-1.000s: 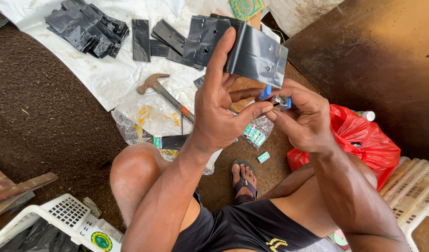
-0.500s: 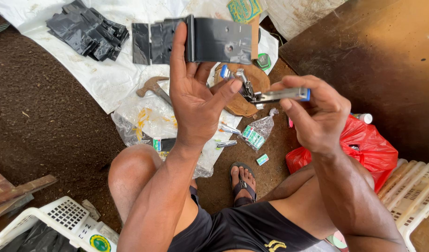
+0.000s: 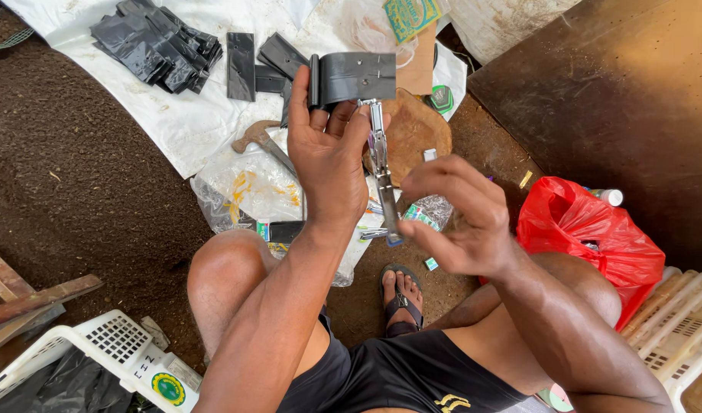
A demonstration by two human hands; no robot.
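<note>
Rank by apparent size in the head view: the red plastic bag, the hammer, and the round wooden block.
1. Red plastic bag, largest.
2. Round wooden block, though partly hidden behind the left hand and stapler.
3. Hammer, smallest; its handle is partly covered, so this rank is less sure.

One camera only, worn on the person's head and pointing almost straight down past the chest. It sits close: the left hand [image 3: 328,149] and right hand [image 3: 462,222] fill the middle of the frame, with the knees and a sandalled foot [image 3: 400,294] just below them. Around that foot the view takes in the dirt ground, the white sheet [image 3: 183,115] farther ahead, a red bag [image 3: 588,237] to its right and a white basket [image 3: 98,348] to its lower left.
</note>
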